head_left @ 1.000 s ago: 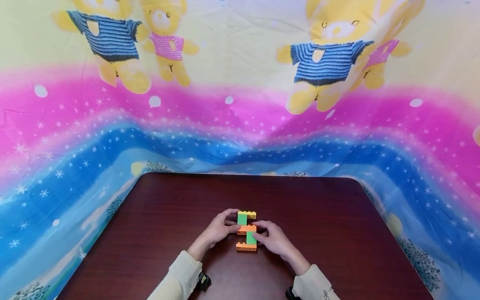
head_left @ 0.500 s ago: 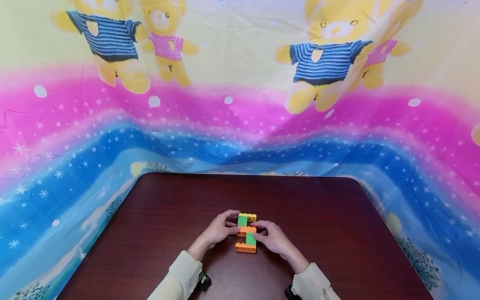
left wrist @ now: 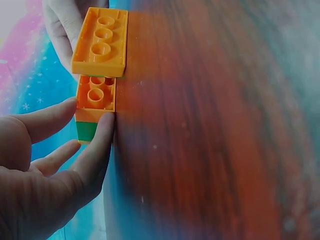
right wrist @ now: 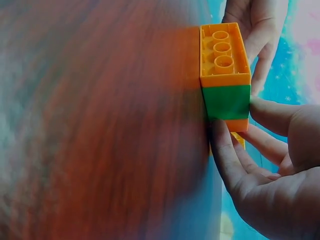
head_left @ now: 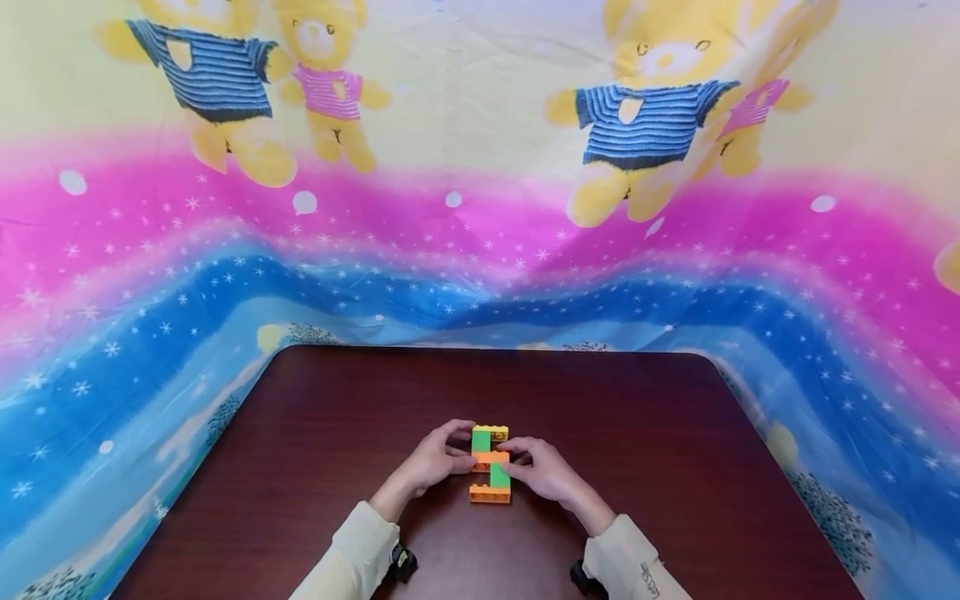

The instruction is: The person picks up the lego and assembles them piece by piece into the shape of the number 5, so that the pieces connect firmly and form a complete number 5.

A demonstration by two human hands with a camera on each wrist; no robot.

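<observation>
Toy building bricks are joined in an S-like zigzag in front of the person. A yellow brick [head_left: 491,432] is farthest away, then a green brick [head_left: 481,442], an orange brick [head_left: 492,457], a second green brick [head_left: 499,476] and a nearest orange brick [head_left: 490,494]. From the left side the left hand [head_left: 434,457] pinches the middle orange brick, thumb and finger at its end in the left wrist view. On the right, the right hand [head_left: 546,472] grips the nearer green brick between thumb and finger. Hollow undersides of the orange bricks face the wrist cameras.
The bricks are on a dark brown table [head_left: 360,392] with rounded far corners. Behind it hangs a cloth backdrop [head_left: 450,242] printed with teddy bears and snowflakes. Both sleeves are cream, with a black wrist device [head_left: 402,563] on the left wrist.
The joined bricks have come very slightly nearer the person since a second ago. Both hands keep their hold and have hardly moved; the head view has shifted slightly.
</observation>
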